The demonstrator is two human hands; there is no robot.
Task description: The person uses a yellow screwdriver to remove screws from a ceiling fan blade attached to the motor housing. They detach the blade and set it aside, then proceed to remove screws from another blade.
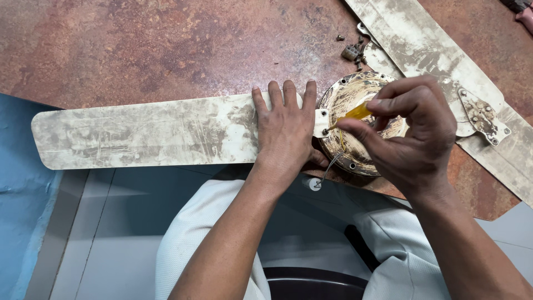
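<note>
A dirty white fan blade [144, 133] lies across the reddish-brown table [166, 44], its inner end bolted to a round, grimy fan motor housing [347, 97]. My left hand [284, 130] presses flat on the blade near that joint, fingers together and stretched out. My right hand [413, 130] pinches a screwdriver with a yellow handle [358, 112], its tip set on a screw at the blade's white bracket [321, 123]. A thin wire [328, 169] hangs from the housing toward a small white piece at the table edge.
Two more dirty blades [422, 50] with a metal bracket [482, 116] lie at the right, behind the motor. Loose screws and a small metal part [351, 51] sit beyond the housing. Below the table edge are my white-clad legs, a dark seat and grey floor.
</note>
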